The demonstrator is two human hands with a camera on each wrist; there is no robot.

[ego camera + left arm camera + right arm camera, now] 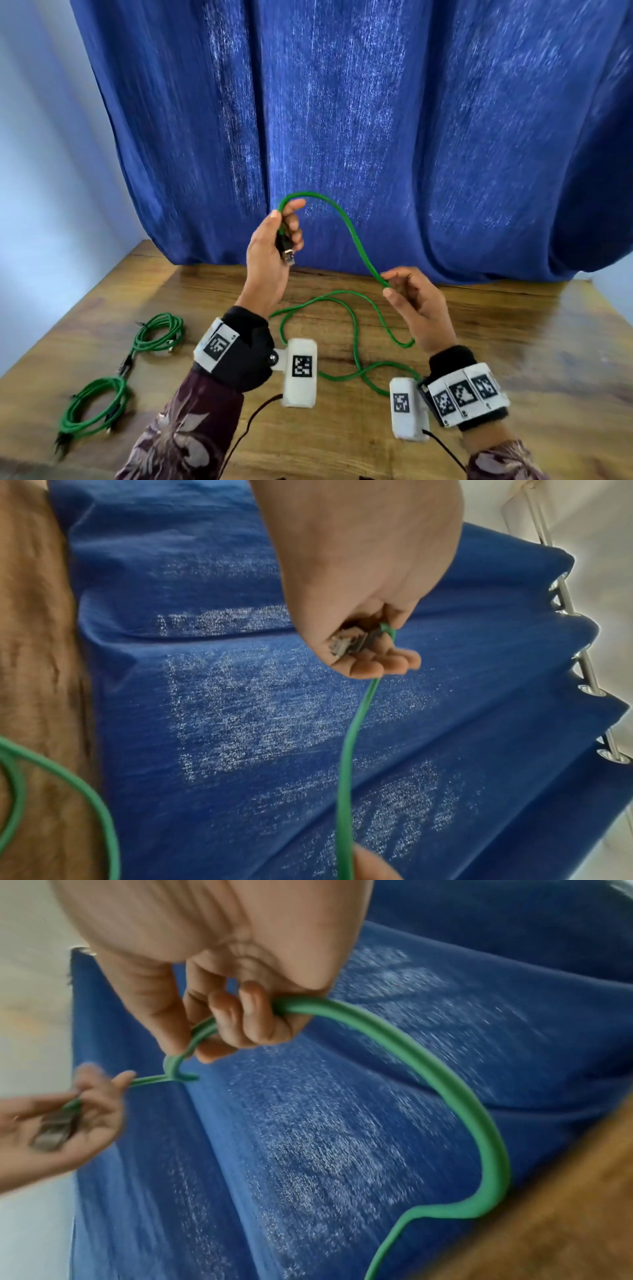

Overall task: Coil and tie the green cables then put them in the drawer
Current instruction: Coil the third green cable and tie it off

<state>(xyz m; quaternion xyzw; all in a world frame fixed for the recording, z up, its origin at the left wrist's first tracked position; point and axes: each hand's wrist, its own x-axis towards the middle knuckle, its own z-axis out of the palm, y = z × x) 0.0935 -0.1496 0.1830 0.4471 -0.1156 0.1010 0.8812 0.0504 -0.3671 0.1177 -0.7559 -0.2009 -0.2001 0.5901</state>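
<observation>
The loose green cable (356, 240) arcs in the air between both hands, its slack snaking over the wooden table (513, 342) toward 6 o'clock. The left hand (274, 246) curls round the plug end (287, 255); the right hand (416, 305), at 4 o'clock from it, pinches the cord further along. To coil well, the right hand should probably feed even loops into the left, letting the cord slide without twisting. The trailing slack crosses itself and may snag. Two tied coils (157, 334) lie well apart at 8 o'clock. A blue curtain (376, 120) hangs behind at 12 o'clock. No drawer is visible.
</observation>
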